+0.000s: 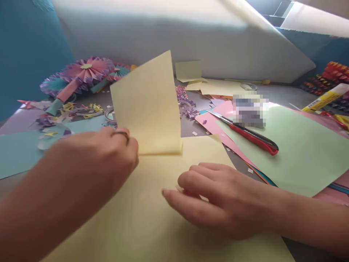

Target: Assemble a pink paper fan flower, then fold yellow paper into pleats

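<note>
My left hand [109,156], with a ring on one finger, is closed on the lower left corner of a pale yellow sheet of paper [147,105]. That piece stands upright, with a narrow fold along its bottom edge. Beneath both hands lies a larger pale yellow sheet [131,218] on the table. Over this sheet rests my right hand [212,196], its thumb stretched out apart from the loosely curled fingers, with nothing seen in them.
A red and black utility knife [253,138] with its blade out lies on a green sheet [305,153]. Pleated paper rosettes [87,69] stand back left. Paper scraps [188,105], a tape roll [109,114] and a yellow glue stick [324,98] lie around.
</note>
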`<control>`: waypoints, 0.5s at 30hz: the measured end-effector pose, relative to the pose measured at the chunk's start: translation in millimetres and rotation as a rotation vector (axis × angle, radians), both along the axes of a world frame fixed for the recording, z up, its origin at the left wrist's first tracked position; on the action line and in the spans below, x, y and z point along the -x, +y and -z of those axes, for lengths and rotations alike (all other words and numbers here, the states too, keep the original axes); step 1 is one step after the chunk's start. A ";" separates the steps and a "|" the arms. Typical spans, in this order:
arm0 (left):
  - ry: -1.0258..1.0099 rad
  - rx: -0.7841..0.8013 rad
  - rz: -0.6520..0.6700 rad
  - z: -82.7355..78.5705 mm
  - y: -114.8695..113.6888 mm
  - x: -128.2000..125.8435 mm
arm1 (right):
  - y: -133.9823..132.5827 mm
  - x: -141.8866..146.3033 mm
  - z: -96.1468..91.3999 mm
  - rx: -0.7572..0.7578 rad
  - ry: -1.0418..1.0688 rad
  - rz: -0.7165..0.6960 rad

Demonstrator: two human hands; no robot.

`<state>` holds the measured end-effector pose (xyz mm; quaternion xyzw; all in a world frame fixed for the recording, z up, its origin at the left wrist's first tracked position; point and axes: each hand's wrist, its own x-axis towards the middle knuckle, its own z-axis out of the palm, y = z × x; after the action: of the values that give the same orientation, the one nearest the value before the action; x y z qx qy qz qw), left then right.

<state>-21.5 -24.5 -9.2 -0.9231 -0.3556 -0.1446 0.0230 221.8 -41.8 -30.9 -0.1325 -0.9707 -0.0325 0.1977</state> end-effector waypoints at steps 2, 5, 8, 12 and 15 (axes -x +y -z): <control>0.034 -0.048 0.030 10.6 -7.6 -2.8 | -3.2 -1.1 0.4 -0.053 0.031 -0.004; 0.107 -0.142 0.092 20.7 -12.9 -9.8 | -4.1 -2.7 3.0 -0.162 0.047 0.085; 0.224 -0.267 0.194 22.8 -12.9 -16.4 | -0.1 -3.4 7.1 -0.153 -0.008 0.178; 0.285 -0.301 0.305 22.2 -9.4 -22.0 | 3.4 -4.1 10.0 -0.081 -0.094 0.208; 0.273 -0.283 0.332 23.6 -6.9 -23.4 | 2.9 -6.8 8.6 -0.112 -0.131 0.186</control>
<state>2.0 -31.3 -32.8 -0.9674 -0.1693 -0.0689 0.1755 228.6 -38.9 -39.6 -0.2080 -0.9618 -0.1134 0.1371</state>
